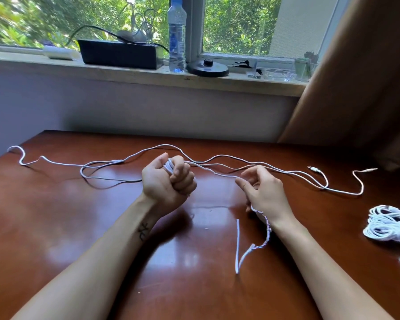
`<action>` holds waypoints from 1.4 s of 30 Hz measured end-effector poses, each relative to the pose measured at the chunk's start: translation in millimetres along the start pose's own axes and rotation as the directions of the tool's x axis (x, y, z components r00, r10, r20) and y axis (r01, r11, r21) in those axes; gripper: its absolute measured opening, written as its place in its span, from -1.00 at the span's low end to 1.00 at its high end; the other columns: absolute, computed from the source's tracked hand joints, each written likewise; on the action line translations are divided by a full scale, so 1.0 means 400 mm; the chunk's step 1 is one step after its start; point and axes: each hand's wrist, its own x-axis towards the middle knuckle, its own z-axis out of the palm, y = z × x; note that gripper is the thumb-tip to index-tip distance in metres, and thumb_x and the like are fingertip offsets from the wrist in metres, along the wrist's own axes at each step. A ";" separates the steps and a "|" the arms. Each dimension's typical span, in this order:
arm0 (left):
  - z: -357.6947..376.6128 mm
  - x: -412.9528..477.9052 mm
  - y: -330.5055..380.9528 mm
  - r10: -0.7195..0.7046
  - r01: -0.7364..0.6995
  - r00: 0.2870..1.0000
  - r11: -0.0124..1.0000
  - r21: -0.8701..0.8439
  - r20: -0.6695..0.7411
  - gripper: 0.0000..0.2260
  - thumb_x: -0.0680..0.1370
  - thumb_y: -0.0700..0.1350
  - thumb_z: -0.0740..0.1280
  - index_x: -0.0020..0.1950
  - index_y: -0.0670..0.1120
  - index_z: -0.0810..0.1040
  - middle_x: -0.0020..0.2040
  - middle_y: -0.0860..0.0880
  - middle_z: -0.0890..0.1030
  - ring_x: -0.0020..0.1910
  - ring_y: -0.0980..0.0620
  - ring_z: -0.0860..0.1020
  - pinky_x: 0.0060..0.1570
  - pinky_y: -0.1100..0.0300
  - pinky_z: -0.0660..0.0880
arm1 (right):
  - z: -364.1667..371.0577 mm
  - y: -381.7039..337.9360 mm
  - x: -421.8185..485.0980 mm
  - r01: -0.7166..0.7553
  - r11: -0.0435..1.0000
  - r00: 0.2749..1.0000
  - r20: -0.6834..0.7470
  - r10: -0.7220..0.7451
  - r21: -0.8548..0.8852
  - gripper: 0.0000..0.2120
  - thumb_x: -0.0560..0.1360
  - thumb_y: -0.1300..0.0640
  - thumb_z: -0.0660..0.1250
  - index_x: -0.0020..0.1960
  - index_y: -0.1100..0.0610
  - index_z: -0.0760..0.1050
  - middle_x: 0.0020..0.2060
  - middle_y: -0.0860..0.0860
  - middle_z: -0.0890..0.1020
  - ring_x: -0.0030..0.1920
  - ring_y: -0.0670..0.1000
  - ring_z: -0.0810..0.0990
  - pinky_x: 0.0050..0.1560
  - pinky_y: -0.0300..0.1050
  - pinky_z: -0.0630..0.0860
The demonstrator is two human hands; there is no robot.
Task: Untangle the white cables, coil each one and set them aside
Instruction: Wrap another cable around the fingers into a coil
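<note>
My left hand [169, 181] is a fist at the table's middle, gripping several turns of a white cable [171, 167]. From the fist the cable runs right to my right hand [261, 192], which pinches it between thumb and fingers. A frayed white cable end [238, 250] hangs from under my right hand and lies bent on the wood. More loose white cable [97, 168] snakes across the far half of the table, with plug ends [313, 169] at the right.
Coiled white cables [390, 225] lie at the table's right edge. The brown wooden table [56, 215] meets a wall below a windowsill holding a black box [120, 54], a water bottle [177, 35] and a round black base [207, 68]. A brown curtain [356, 77] hangs at the right.
</note>
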 end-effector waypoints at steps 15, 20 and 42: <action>-0.029 0.001 0.030 0.031 -0.034 0.999 0.945 -0.324 -0.013 -0.62 0.60 -0.10 -0.07 -0.34 -0.10 0.36 -0.49 0.00 0.18 -0.53 0.06 0.09 -0.49 0.20 0.12 | -0.001 -0.021 -0.018 0.043 0.998 0.950 0.307 -0.057 0.053 -0.88 0.54 0.09 0.45 -0.15 -0.01 0.55 -0.42 0.08 0.60 -0.48 -0.07 0.53 -0.34 -0.16 0.44; -0.038 0.007 0.034 0.042 -0.029 0.999 0.911 -0.411 0.021 -0.53 0.67 -0.02 -0.15 -0.28 -0.12 0.39 -0.44 0.00 0.18 -0.50 0.05 0.12 -0.47 0.20 0.17 | -0.002 -0.025 -0.025 0.068 0.998 0.915 0.400 -0.058 -0.012 -0.89 0.51 0.06 0.50 -0.18 0.00 0.61 -0.41 0.06 0.65 -0.47 -0.10 0.46 -0.35 -0.15 0.40; -0.028 0.054 -0.030 0.372 -0.143 0.904 0.728 0.671 -0.211 -0.75 0.70 -0.28 0.01 0.00 -0.11 0.45 -0.47 0.09 0.29 -0.51 0.13 0.22 -0.40 0.20 0.22 | 0.015 -0.048 -0.032 0.042 0.967 0.913 0.383 -0.140 0.252 -0.84 0.57 0.21 0.40 0.13 0.03 0.58 -0.39 -0.04 0.44 -0.39 -0.10 0.37 -0.31 -0.26 0.33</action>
